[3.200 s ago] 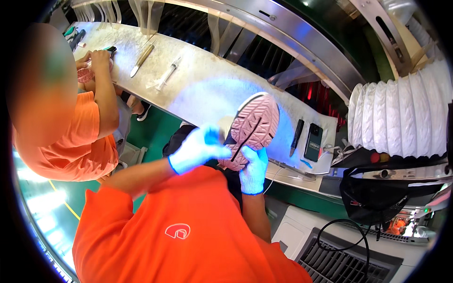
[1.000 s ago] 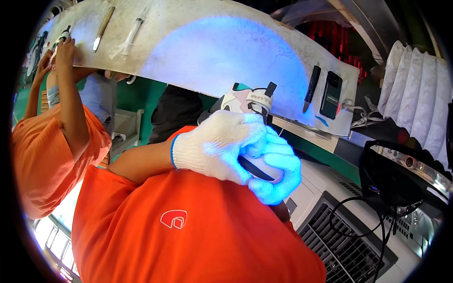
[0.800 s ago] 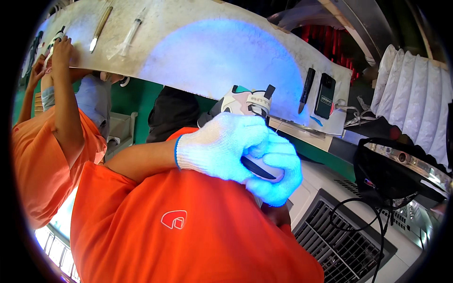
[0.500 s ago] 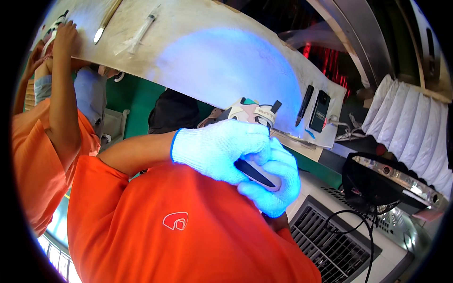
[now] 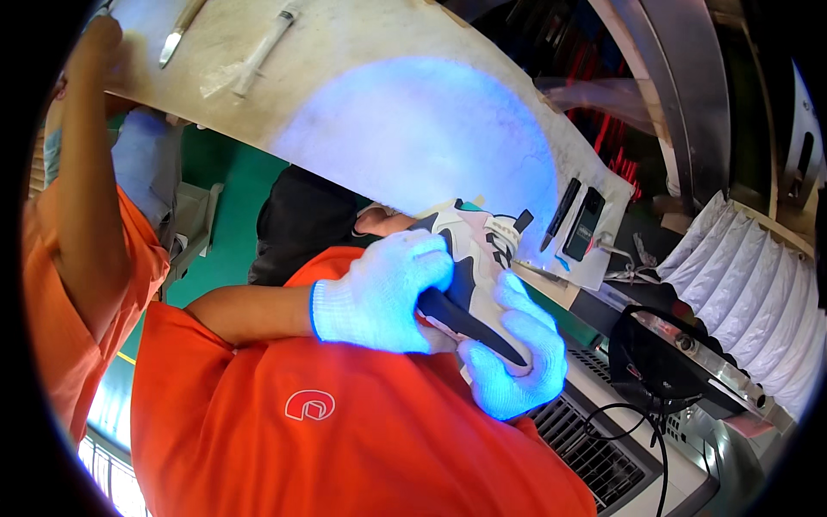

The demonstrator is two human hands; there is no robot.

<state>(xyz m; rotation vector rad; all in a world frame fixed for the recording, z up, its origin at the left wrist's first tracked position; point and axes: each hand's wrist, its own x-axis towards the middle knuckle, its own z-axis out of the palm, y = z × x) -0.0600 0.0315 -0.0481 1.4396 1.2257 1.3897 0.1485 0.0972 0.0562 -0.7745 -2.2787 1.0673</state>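
A white and dark sneaker with pale pink patches lies between my two gloved hands, in front of my orange shirt. My left hand, in a white knit glove, grips its near left side by the dark sole edge. My right hand, gloved the same way, has its fingers wrapped round the other side. The laces and a black pull tab show at the far end. Both gloves glow blue under the light. The palm sides of my hands are hidden.
Ahead, a pale worktable carries a blue-lit circle, a syringe, a light-handled blade, a black pen and a black phone. A co-worker's arm is at left. On the right are a white ribbed duct and a vented machine.
My hands have spread apart, the right one moving outward and down. Much more of the sneaker's upper now shows between them. The co-worker at left has shifted toward the picture's edge.
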